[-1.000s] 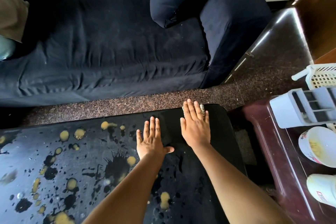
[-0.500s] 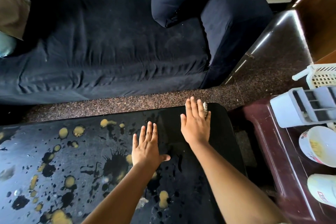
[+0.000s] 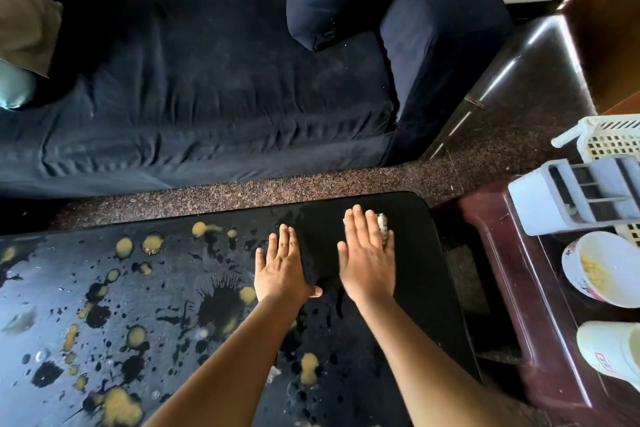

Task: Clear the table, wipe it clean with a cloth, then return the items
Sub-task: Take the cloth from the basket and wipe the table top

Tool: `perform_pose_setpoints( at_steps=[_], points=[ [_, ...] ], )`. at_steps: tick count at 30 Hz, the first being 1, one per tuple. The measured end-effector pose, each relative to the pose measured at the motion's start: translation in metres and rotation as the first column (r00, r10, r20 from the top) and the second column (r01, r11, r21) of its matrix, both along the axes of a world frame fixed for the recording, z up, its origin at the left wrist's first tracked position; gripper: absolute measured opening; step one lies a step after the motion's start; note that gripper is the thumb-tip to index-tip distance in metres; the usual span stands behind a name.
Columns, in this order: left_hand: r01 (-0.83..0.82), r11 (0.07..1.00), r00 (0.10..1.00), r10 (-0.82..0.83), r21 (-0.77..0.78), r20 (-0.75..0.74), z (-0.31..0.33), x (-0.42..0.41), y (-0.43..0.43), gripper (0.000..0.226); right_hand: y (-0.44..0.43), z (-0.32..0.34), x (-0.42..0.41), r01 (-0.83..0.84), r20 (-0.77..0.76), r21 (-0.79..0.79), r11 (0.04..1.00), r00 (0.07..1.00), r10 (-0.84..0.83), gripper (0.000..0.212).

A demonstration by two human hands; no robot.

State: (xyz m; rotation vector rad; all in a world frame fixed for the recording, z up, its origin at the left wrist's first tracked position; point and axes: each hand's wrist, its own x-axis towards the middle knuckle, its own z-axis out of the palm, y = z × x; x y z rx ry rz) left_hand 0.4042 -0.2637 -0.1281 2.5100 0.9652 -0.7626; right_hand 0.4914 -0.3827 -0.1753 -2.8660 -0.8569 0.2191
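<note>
The black table (image 3: 415,253) is spattered with yellow and dark stains over its left and middle parts. My right hand (image 3: 367,260) lies flat with straight fingers, pressing a pale cloth (image 3: 382,224) onto the table near its far right corner; only a bit of the cloth shows past my fingers. My left hand (image 3: 282,267) lies flat on the tabletop beside it, fingers straight, holding nothing. The table surface around both hands looks dark and free of stains.
A dark sofa (image 3: 207,97) runs along the far side. To the right stands a dark red side table (image 3: 502,288) holding a grey plastic holder (image 3: 568,198), a white basket (image 3: 613,139) and two white cups (image 3: 599,267) (image 3: 613,350).
Both hands shifted slightly: the right hand and cloth slid a little toward the table's far edge, then back toward me. The left hand moved back and slightly left.
</note>
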Motion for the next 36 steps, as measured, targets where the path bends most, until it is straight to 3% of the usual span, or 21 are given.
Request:
perform_pose_setpoints(
  at_steps=[3,6,9,13,15,18,20,24,26,29,31,33,34,36],
  points=[
    [-0.001,1.0,0.999,-0.001,0.024,0.049,-0.001,-0.001,0.0,0.092,0.022,0.001,-0.039,-0.201,-0.014,0.061,0.978,0.979,0.202,0.063],
    [0.045,0.999,0.999,-0.045,0.011,0.006,-0.001,-0.002,0.003,0.107,0.008,0.001,-0.032,-0.338,-0.017,0.054,0.939,0.94,0.34,0.062],
    [0.088,0.996,0.995,-0.089,-0.008,-0.046,0.001,0.0,0.007,0.127,-0.034,0.001,-0.006,-0.147,0.012,-0.023,0.989,0.989,0.147,0.057],
    [0.12,0.992,0.991,-0.121,-0.025,-0.052,0.003,-0.001,0.013,0.128,-0.03,0.001,-0.014,0.07,0.005,-0.004,0.998,0.998,-0.07,0.059],
    [0.131,0.991,0.99,-0.132,-0.032,-0.046,0.003,0.0,0.018,0.123,-0.008,0.001,-0.04,-0.034,-0.015,0.041,0.999,0.999,0.034,0.06],
    [0.163,0.987,0.985,-0.163,-0.015,-0.061,0.004,0.0,0.022,0.117,0.0,0.001,-0.065,-0.345,0.004,0.062,0.937,0.938,0.345,0.059],
    [0.174,0.985,0.982,-0.174,-0.014,-0.069,0.005,-0.001,0.023,0.118,-0.013,0.0,-0.056,-0.352,0.029,0.047,0.935,0.936,0.351,0.058],
    [0.17,0.985,0.982,-0.17,-0.008,-0.077,0.005,-0.002,0.021,0.118,-0.042,-0.004,-0.04,0.088,0.013,-0.004,0.996,0.996,-0.088,0.058],
    [0.165,0.986,0.983,-0.165,-0.004,-0.075,0.005,-0.002,0.02,0.117,-0.038,-0.001,-0.049,0.174,0.0,0.002,0.985,0.985,-0.174,0.059],
    [0.169,0.986,0.983,-0.168,0.003,-0.078,0.005,0.0,0.019,0.117,-0.02,0.002,-0.067,-0.082,0.0,0.036,0.996,0.997,0.082,0.058],
    [0.158,0.987,0.985,-0.157,0.015,-0.073,0.005,-0.001,0.019,0.117,-0.014,0.004,-0.066,-0.327,0.007,0.034,0.945,0.945,0.327,0.056],
    [0.161,0.987,0.984,-0.16,0.008,-0.08,0.005,-0.001,0.019,0.117,-0.009,0.001,-0.042,-0.438,0.023,0.025,0.899,0.899,0.437,0.055],
    [0.167,0.986,0.983,-0.166,0.01,-0.082,0.004,-0.001,0.02,0.117,-0.005,-0.001,-0.029,-0.406,0.016,0.009,0.914,0.914,0.405,0.055],
    [0.177,0.984,0.981,-0.175,0.018,-0.082,0.003,-0.002,0.021,0.118,0.012,-0.002,-0.005,-0.152,-0.01,0.02,0.988,0.988,0.152,0.055]
  ],
)
